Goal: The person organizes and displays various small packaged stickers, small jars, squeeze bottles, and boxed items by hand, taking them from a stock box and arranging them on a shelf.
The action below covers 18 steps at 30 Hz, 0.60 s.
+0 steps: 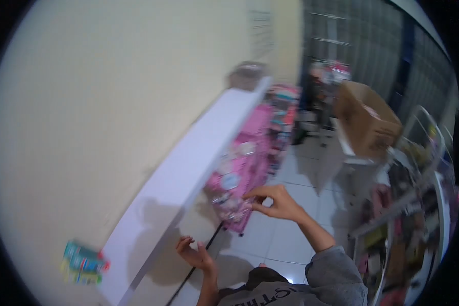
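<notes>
Cream wall, white tiled floor

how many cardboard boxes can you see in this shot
1. The cardboard box sits tilted on a white stand at the upper right, beyond the pink packets that the right hand reaches toward. Others may be hidden among the blurred shelves on the right.

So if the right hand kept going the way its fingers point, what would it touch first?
Most likely the pink packaged goods hanging under the white shelf; the right hand has its fingertips close to them, though depth is unclear.
</notes>
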Motion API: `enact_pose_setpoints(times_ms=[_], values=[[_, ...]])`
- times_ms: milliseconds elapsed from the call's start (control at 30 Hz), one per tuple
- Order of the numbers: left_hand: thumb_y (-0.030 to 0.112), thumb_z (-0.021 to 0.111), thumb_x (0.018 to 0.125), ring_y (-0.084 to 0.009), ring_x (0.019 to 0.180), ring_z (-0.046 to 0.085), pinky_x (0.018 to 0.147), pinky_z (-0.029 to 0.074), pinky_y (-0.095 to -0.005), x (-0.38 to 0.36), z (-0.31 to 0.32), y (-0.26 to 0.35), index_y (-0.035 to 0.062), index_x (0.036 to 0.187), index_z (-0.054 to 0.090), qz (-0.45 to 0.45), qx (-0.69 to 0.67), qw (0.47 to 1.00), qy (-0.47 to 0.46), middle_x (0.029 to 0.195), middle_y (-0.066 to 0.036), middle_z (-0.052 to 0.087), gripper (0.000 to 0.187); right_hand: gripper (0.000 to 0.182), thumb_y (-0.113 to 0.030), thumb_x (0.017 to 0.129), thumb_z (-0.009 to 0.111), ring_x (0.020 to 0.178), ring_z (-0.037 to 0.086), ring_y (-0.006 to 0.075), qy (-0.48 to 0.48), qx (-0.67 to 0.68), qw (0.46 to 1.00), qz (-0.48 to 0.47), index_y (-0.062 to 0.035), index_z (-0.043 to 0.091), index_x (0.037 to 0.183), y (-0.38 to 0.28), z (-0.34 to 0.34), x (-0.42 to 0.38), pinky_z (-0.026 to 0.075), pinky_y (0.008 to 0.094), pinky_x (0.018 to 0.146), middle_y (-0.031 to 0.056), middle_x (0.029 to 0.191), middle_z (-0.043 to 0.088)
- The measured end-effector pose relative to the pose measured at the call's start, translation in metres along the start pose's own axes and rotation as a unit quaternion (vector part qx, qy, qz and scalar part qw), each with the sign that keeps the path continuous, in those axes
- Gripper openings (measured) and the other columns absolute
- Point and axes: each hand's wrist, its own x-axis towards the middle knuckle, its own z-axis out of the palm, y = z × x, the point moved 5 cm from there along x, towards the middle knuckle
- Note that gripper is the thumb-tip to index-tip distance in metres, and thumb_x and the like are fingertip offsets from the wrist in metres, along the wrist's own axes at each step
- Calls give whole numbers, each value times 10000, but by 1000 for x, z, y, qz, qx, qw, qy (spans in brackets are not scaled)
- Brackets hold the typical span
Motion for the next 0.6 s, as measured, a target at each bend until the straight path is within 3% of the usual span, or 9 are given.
enact_pose_setpoints(times_ms=[100, 267, 467, 600], values=[[16, 480, 762, -167, 899, 389, 795, 317, -282, -33, 87, -5, 26, 1046, 384, -101, -54, 988, -104, 1036, -81, 398, 300, 191, -139, 716, 631, 624, 594, 133, 84, -27, 985, 146, -43, 617, 880, 47, -69, -90, 477, 240, 558, 66, 810, 624], [16, 471, 752, -164, 863, 382, 768, 318, -282, -104, 210, 4, 34, 1030, 378, -166, -127, 945, -253, 987, -75, 376, 294, 204, -204, 745, 606, 610, 595, 157, 206, -65, 913, 347, -64, 613, 893, 65, -158, -226, 471, 248, 550, 79, 784, 623], [-37, 467, 728, -175, 878, 411, 754, 335, -286, -173, 320, -11, 25, 1029, 382, -211, -181, 873, -401, 1028, -85, 385, 319, 188, -195, 741, 607, 597, 590, 137, 331, -110, 848, 400, -59, 621, 870, 74, -211, -285, 454, 235, 544, 72, 747, 620], [-36, 474, 725, -173, 847, 428, 730, 350, -295, -203, 387, -59, 26, 1013, 404, -252, -166, 860, -412, 1000, -80, 421, 303, 183, -168, 737, 615, 607, 589, 118, 381, -97, 808, 438, -51, 619, 879, 116, -237, -307, 442, 224, 550, 66, 746, 620]])
